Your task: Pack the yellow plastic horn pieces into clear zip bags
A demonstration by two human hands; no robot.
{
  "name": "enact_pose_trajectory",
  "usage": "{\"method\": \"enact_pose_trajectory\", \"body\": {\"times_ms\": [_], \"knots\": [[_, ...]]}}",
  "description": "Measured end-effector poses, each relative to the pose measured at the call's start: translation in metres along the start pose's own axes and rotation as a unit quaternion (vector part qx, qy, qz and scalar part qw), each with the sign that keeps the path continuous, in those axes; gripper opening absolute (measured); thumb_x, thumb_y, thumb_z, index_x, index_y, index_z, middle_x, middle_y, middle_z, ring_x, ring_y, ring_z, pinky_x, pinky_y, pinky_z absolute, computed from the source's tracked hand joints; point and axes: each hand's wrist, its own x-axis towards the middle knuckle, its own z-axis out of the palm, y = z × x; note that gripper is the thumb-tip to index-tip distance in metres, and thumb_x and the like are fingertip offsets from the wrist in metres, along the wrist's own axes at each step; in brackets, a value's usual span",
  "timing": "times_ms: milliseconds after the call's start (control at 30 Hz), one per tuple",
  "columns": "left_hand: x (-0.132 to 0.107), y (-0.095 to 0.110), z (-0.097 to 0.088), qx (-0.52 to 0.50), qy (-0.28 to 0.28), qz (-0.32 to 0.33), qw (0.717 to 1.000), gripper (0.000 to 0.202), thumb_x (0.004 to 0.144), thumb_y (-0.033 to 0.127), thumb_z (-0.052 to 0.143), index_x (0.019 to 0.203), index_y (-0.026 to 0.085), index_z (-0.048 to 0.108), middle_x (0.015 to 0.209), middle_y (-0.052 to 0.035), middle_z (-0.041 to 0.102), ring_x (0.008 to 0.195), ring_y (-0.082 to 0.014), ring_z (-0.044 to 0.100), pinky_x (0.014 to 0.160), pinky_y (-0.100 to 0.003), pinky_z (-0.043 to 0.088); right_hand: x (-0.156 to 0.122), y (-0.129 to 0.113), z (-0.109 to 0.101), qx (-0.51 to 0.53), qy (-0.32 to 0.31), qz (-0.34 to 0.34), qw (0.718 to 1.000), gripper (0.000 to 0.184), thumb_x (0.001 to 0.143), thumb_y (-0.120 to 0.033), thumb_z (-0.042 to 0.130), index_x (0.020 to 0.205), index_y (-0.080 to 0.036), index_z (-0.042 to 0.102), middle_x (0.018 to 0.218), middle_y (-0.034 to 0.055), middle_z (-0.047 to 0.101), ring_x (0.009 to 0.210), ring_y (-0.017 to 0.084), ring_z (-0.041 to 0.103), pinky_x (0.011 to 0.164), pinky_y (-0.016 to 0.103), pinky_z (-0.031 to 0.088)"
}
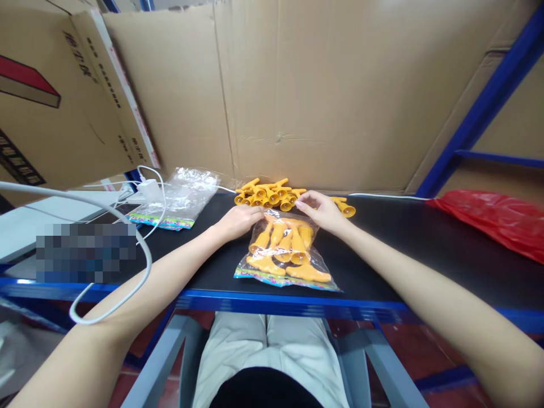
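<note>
A clear plastic bag [278,271] with a colourful printed strip lies at the front of the black tabletop. Inside it are several yellow horn-shaped plastic pieces [284,245] and curved yellow pieces [308,274]. My left hand [240,222] is closed at the bag's far left corner, fingers pressed together on its edge. At the far right edge of the bag, my right hand [323,212] has its thumb and fingertips bent into a pinch; the film between them is hard to see. Just beyond both hands lies a pile of loose yellow pieces [270,195].
An empty-looking clear bag [187,195] lies at the left, near a white charger [149,191] and looping white cable [147,249]. A red plastic bag [488,218] rests at the right. Cardboard [318,96] stands behind the table; its blue front edge [272,303] is close.
</note>
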Motion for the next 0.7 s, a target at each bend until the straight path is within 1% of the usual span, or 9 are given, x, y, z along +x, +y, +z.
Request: {"method": "enact_pose_trajectory", "body": {"times_ms": [133, 233, 333, 433, 500, 567, 633, 700], "knots": [[0.001, 0.001, 0.0, 0.023, 0.01, 0.017, 1.0, 0.02, 0.088, 0.016, 0.042, 0.093, 0.014, 0.061, 0.106, -0.0082, 0.065, 0.093, -0.0166, 0.062, 0.077, -0.028, 0.049, 0.002, 0.004, -0.001, 0.05, 0.028, 0.018, 0.998, 0.032, 0.071, -0.05, 0.06, 0.074, -0.018, 0.056, 0.074, 0.004, 0.063, 0.07, 0.017, 0.059, 0.071, 0.035, 0.049], [0.001, 0.001, -0.002, 0.034, 0.008, 0.019, 0.999, 0.021, 0.088, 0.018, 0.041, 0.093, 0.015, 0.061, 0.103, -0.0085, 0.066, 0.091, -0.0161, 0.063, 0.076, -0.027, 0.049, 0.003, 0.005, -0.003, 0.086, 0.077, 0.03, 0.993, 0.033, 0.07, -0.052, 0.061, 0.074, -0.019, 0.056, 0.072, 0.0032, 0.063, 0.066, 0.016, 0.06, 0.07, 0.035, 0.05], [0.001, 0.002, -0.004, 0.048, 0.007, 0.029, 0.998, 0.022, 0.089, 0.017, 0.04, 0.093, 0.014, 0.061, 0.104, -0.0084, 0.066, 0.09, -0.0162, 0.063, 0.073, -0.026, 0.049, 0.006, 0.004, -0.006, 0.095, 0.13, 0.03, 0.987, 0.033, 0.071, -0.051, 0.06, 0.075, -0.019, 0.056, 0.074, 0.003, 0.063, 0.064, 0.015, 0.06, 0.068, 0.034, 0.05], [0.003, 0.004, -0.006, 0.059, 0.012, 0.046, 0.997, 0.023, 0.089, 0.016, 0.039, 0.093, 0.014, 0.061, 0.106, -0.0082, 0.065, 0.089, -0.0162, 0.063, 0.07, -0.026, 0.049, 0.008, 0.004, -0.009, 0.096, 0.148, 0.02, 0.984, 0.031, 0.072, -0.049, 0.06, 0.076, -0.018, 0.057, 0.073, 0.0026, 0.062, 0.063, 0.015, 0.06, 0.068, 0.033, 0.05], [0.004, 0.006, -0.007, 0.061, 0.016, 0.055, 0.996, 0.024, 0.089, 0.016, 0.038, 0.094, 0.014, 0.061, 0.107, -0.0078, 0.065, 0.088, -0.0161, 0.064, 0.069, -0.026, 0.049, 0.008, 0.006, -0.008, 0.095, 0.138, 0.018, 0.986, 0.03, 0.073, -0.048, 0.06, 0.076, -0.018, 0.056, 0.072, 0.0024, 0.062, 0.062, 0.015, 0.059, 0.067, 0.033, 0.05], [0.005, 0.007, -0.007, 0.062, 0.018, 0.06, 0.996, 0.024, 0.089, 0.017, 0.038, 0.094, 0.014, 0.061, 0.107, -0.0073, 0.065, 0.088, -0.0158, 0.064, 0.068, -0.025, 0.049, 0.007, 0.008, -0.005, 0.096, 0.103, 0.024, 0.99, 0.028, 0.072, -0.046, 0.061, 0.078, -0.019, 0.056, 0.074, 0.0025, 0.062, 0.063, 0.015, 0.06, 0.068, 0.034, 0.051], [0.005, 0.008, -0.007, 0.065, 0.017, 0.058, 0.996, 0.024, 0.089, 0.016, 0.038, 0.094, 0.014, 0.061, 0.107, -0.007, 0.065, 0.088, -0.0155, 0.064, 0.067, -0.025, 0.049, 0.004, 0.008, 0.0, 0.101, 0.049, 0.03, 0.993, 0.028, 0.071, -0.044, 0.062, 0.083, -0.019, 0.055, 0.081, 0.003, 0.062, 0.067, 0.014, 0.06, 0.07, 0.034, 0.051], [0.005, 0.008, -0.007, 0.069, 0.017, 0.052, 0.996, 0.023, 0.089, 0.016, 0.038, 0.094, 0.015, 0.061, 0.107, -0.0069, 0.065, 0.089, -0.0153, 0.064, 0.067, -0.025, 0.048, 0.0, 0.005, 0.006, 0.097, -0.018, 0.042, 0.994, 0.029, 0.072, -0.041, 0.062, 0.09, -0.019, 0.054, 0.088, 0.0041, 0.061, 0.073, 0.015, 0.06, 0.074, 0.036, 0.051]]}}
